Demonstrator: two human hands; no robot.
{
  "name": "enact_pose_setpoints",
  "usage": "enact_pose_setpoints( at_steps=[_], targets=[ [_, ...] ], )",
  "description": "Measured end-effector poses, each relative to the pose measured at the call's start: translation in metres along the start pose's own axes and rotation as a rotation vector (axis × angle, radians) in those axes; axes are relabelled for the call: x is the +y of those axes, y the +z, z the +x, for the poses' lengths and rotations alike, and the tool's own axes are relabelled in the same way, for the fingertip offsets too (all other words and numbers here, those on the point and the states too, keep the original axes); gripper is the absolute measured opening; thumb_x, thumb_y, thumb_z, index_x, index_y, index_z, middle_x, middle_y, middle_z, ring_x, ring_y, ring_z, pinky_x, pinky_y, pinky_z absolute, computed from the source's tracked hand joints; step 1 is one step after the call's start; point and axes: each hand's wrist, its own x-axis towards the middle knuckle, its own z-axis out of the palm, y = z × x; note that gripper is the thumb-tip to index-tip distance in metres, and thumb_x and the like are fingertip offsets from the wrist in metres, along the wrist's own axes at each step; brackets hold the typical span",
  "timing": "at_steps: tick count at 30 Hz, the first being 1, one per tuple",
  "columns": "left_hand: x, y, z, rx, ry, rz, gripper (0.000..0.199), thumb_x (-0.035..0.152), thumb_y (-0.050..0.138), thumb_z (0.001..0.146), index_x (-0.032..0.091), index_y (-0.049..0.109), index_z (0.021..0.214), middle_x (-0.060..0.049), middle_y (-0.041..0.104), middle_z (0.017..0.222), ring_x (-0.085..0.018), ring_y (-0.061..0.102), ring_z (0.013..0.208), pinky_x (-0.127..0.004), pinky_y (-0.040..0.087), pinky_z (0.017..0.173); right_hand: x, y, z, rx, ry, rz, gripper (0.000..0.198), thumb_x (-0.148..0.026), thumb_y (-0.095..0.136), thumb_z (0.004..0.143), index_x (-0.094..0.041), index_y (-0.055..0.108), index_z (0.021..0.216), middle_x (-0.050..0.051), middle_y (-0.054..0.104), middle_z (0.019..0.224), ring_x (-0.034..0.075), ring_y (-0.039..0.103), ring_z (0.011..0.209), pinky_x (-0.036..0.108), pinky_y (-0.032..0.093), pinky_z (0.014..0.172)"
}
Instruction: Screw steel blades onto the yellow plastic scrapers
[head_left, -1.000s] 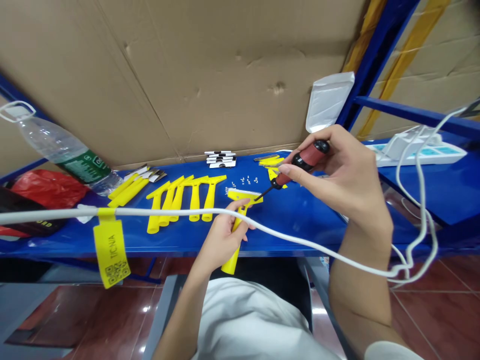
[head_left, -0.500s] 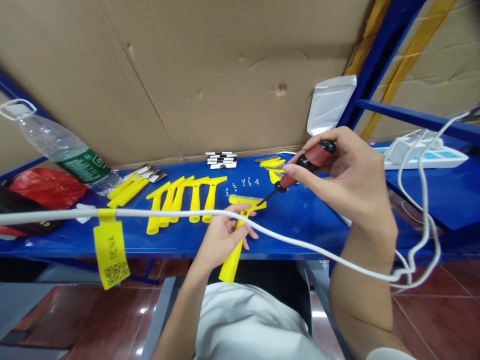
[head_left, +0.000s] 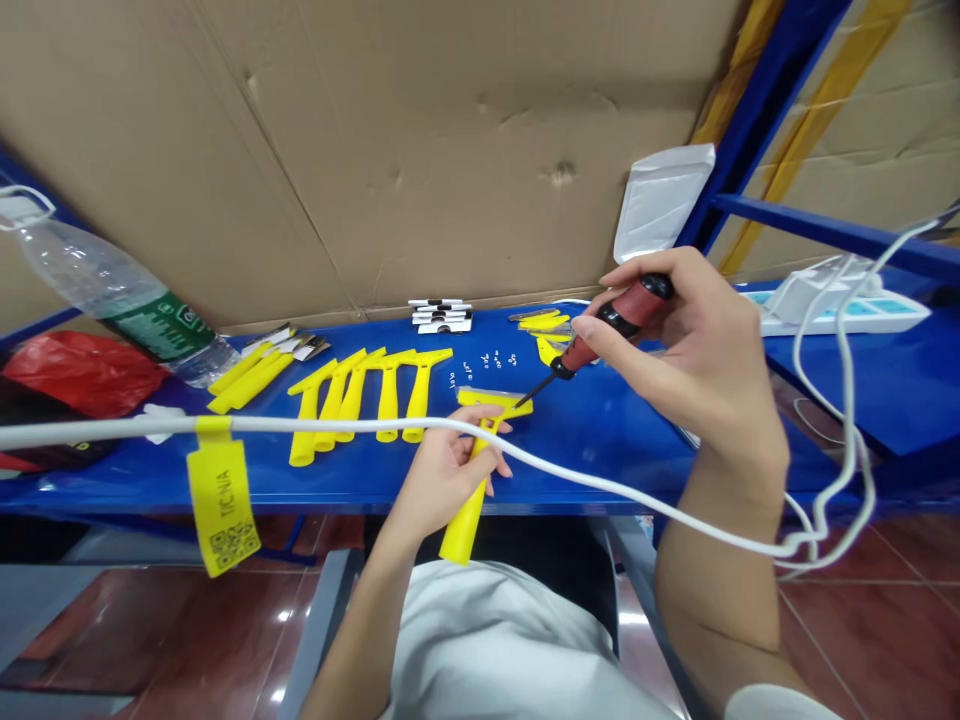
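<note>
My left hand (head_left: 448, 468) is closed round a yellow scraper (head_left: 466, 520) just under its wide head, the handle slanting down toward me. A clear strip runs along the head's far edge. In my right hand (head_left: 705, 350) is a red and black screwdriver (head_left: 626, 310), tilted, its dark shaft pointing down to the left. The tip meets the right part of the scraper's head; a screw there is too small to make out. Left of my left hand, several yellow scraper handles (head_left: 388, 405) lie in a row. Small white pieces (head_left: 491, 360) lie beyond the scraper.
A white cable (head_left: 600, 484) with a yellow tag (head_left: 223, 505) crosses in front of my hands. On the blue shelf (head_left: 300, 490) are a plastic bottle (head_left: 127, 295), a red bag (head_left: 86, 372), more yellow scrapers (head_left: 255, 378), stacked black-and-white pieces (head_left: 441, 318) and a power strip (head_left: 877, 315).
My view has shifted slightly, so things at the left sit a little further left. The screwdriver tip stays on the scraper's head, with both hands holding as before.
</note>
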Motion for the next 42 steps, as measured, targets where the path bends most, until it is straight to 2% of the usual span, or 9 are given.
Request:
enact_pose_setpoints(
  at_steps=[3,11,17,22,37,42],
  targets=[
    [-0.0010,-0.0007,-0.0007,0.005,-0.003,0.027,0.042,0.022,0.078,0.095,0.017,0.070,0.135,-0.019,0.074,0.137,-0.014,0.076,0.074,-0.022,0.061,0.054,-0.0006,0.0005,-0.0005,0.006,-0.009,-0.001,0.039,-0.041,0.091,0.089,-0.028,0.072,0.120,0.001,0.074,0.098,0.019,0.077,0.091,0.030,0.062,0.072],
    [-0.0001,0.0019,-0.0018,0.013,-0.003,0.054,0.042,0.020,0.076,0.094,0.018,0.070,0.136,-0.017,0.074,0.136,-0.014,0.077,0.077,-0.021,0.062,0.054,-0.0045,0.0006,-0.0016,0.012,0.011,0.011,0.038,-0.042,0.091,0.089,-0.028,0.072,0.120,0.000,0.074,0.095,0.018,0.078,0.088,0.029,0.064,0.070],
    [-0.0020,0.0022,-0.0018,0.021,-0.011,0.070,0.043,0.021,0.077,0.093,0.020,0.071,0.136,-0.016,0.073,0.137,-0.015,0.077,0.079,-0.021,0.062,0.055,-0.0038,0.0017,-0.0005,0.004,0.007,-0.016,0.038,-0.041,0.092,0.087,-0.025,0.073,0.116,-0.001,0.069,0.090,0.013,0.073,0.084,0.023,0.060,0.070],
    [-0.0011,0.0035,-0.0020,0.030,-0.015,0.073,0.045,0.018,0.076,0.093,0.020,0.069,0.137,-0.017,0.073,0.139,-0.015,0.077,0.080,-0.022,0.062,0.055,-0.0027,0.0021,-0.0009,0.016,0.019,-0.014,0.038,-0.040,0.092,0.086,-0.026,0.073,0.116,-0.001,0.068,0.091,0.013,0.071,0.084,0.023,0.060,0.069],
    [-0.0049,0.0056,-0.0041,0.023,0.002,0.096,0.044,0.019,0.074,0.096,0.022,0.072,0.140,-0.016,0.074,0.141,-0.014,0.077,0.081,-0.022,0.062,0.059,-0.0010,0.0052,0.0006,0.057,-0.002,0.000,0.038,-0.040,0.093,0.086,-0.025,0.073,0.115,0.000,0.073,0.093,0.015,0.073,0.087,0.025,0.060,0.068],
    [-0.0039,0.0063,-0.0047,0.024,0.001,0.130,0.040,0.021,0.072,0.099,0.021,0.072,0.140,-0.015,0.074,0.142,-0.015,0.078,0.082,-0.021,0.062,0.059,-0.0023,0.0048,0.0010,0.054,-0.014,0.042,0.046,-0.045,0.098,0.081,-0.024,0.074,0.114,0.001,0.072,0.093,0.017,0.074,0.090,0.025,0.061,0.070]
  ],
)
